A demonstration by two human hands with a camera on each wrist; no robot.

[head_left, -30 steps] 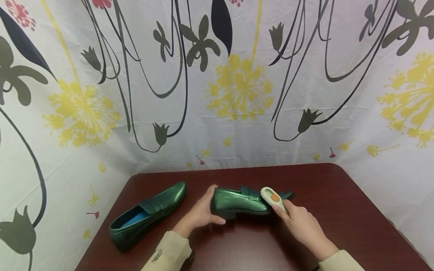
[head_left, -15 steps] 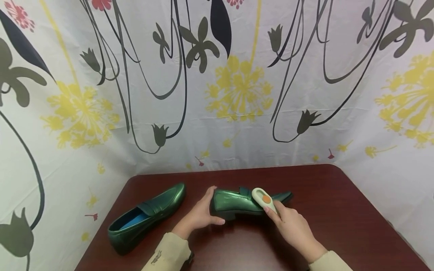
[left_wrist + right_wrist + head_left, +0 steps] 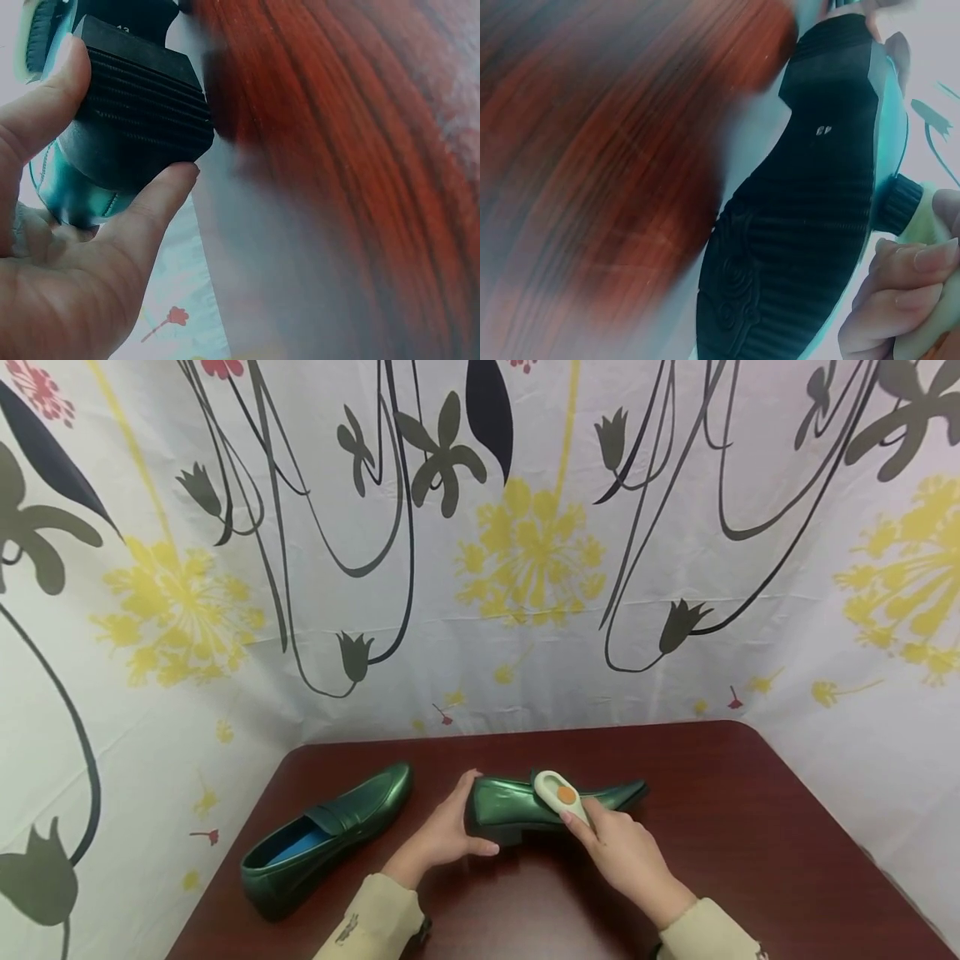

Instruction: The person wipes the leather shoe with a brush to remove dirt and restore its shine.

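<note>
A shiny green loafer (image 3: 501,802) lies tipped on its side at mid-table, toe pointing right. My left hand (image 3: 444,831) grips it around the heel; the left wrist view shows thumb and fingers about the ridged black heel (image 3: 142,105). In my right hand (image 3: 630,858) is a pale green shoe brush (image 3: 553,787) with an orange oval on its back. Its dark bristles (image 3: 900,206) touch the upper near the strap, as the right wrist view shows. The black sole (image 3: 802,217) faces that camera. The brush hides part of the strap.
The matching green loafer (image 3: 326,839), with a blue insole, stands upright at the table's left, toe pointing away. Beneath everything is a dark red-brown wooden table (image 3: 720,793). A white flower-printed cloth (image 3: 465,652) hangs behind and along both sides.
My right hand has slid the brush leftward along the loafer, from near the toe to the strap. The left hand keeps its grip on the heel, and the other loafer has stayed put.
</note>
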